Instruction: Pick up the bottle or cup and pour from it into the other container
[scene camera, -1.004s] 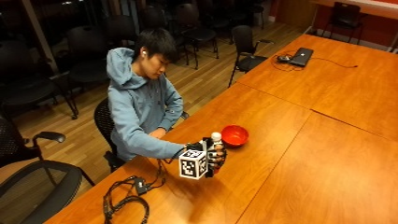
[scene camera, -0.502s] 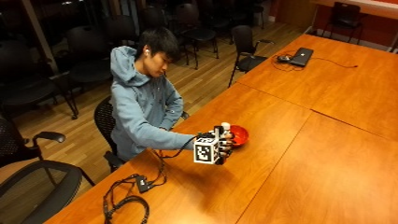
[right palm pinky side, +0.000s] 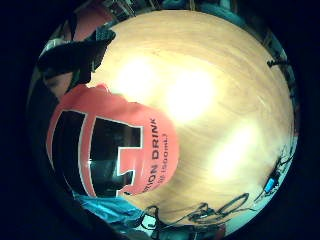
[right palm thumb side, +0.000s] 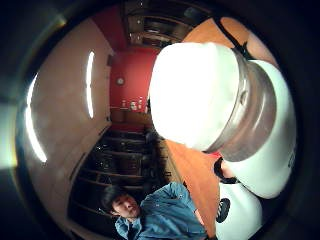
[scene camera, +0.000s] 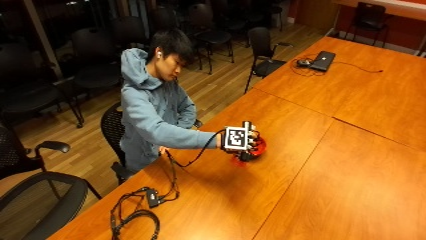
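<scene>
Honestly, spilling looks like the risk: if the right hand (scene camera: 243, 145) tips the bottle (right palm thumb side: 220, 115) off-centre, liquid lands on the table (scene camera: 333, 165), not the red bowl (scene camera: 257, 146). Fingers wrap the bottle, held above that bowl. It's white, capped, with a red-black label.

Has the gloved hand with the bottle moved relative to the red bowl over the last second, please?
Yes. The gloved right hand, gripping the bottle, has risen from the table beside the red bowl to over it.
</scene>
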